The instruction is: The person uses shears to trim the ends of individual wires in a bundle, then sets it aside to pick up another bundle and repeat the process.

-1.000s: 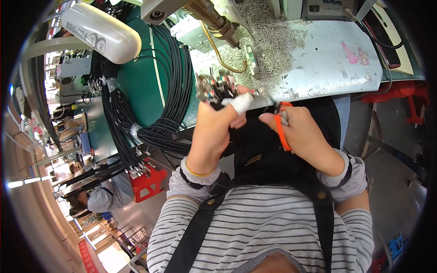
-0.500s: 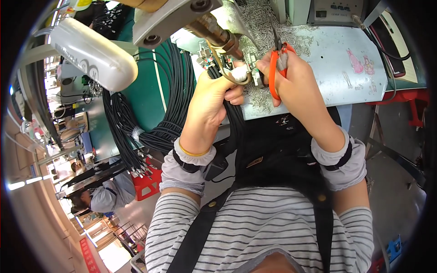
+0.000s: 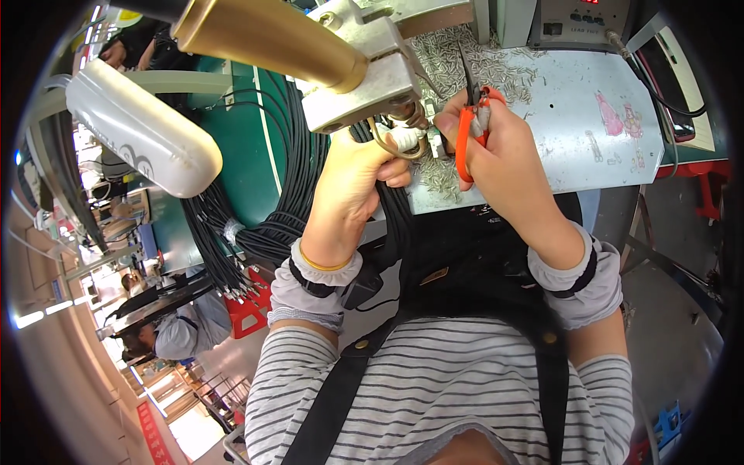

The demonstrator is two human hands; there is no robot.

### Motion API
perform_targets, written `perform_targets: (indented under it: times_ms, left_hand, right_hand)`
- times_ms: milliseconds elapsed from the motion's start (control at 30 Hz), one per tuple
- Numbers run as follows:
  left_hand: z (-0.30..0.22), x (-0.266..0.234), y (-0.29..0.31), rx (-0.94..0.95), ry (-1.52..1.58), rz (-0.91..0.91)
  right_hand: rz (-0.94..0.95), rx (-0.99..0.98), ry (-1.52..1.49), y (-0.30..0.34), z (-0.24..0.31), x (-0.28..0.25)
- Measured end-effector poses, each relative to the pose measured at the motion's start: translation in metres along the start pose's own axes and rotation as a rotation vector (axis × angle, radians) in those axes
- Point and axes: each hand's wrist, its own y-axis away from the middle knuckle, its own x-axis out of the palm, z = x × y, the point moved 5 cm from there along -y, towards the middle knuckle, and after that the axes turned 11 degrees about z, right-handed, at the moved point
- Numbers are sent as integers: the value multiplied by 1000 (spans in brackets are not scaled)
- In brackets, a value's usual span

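Observation:
My left hand [image 3: 347, 174] is closed around the ends of several black cables [image 3: 397, 213], whose lengths hang down toward my apron. Its thumb lies beside a white wrapped piece and a bent tan tube under the machine head. My right hand [image 3: 508, 147] is wrapped round orange-handled scissors [image 3: 467, 143], their long dark blades pointing away from me. The thumb and fingertips of that hand meet a small metal fixture [image 3: 436, 143] just right of the left hand. Above both hands stands a metal machine head [image 3: 364, 89] with a gold-coloured cylinder [image 3: 267, 43]. It hides the cable tips.
Many small metal pins [image 3: 496, 74] cover the plate [image 3: 573, 155] around the fixture. A large bundle of black cables [image 3: 291, 182] lies at left on a green mat [image 3: 248, 167]. A white lamp-like housing [image 3: 143, 128] overhangs it. A control box [image 3: 581, 23] stands far right.
The machine head now appears lower and larger over my hands, with more of its gold cylinder showing. A red display shows on the control box. Both hands keep almost the same place and hold.

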Motion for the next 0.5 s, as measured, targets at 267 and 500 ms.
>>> perform_targets:
  times_ms: [267,500]
  left_hand:
    - [0,0,5,-12,-33,-2]
    - [10,10,43,4,-33,-151]
  right_hand:
    - [7,-14,-27,4,1,1]
    - [-12,-193,75,27,21,-6]
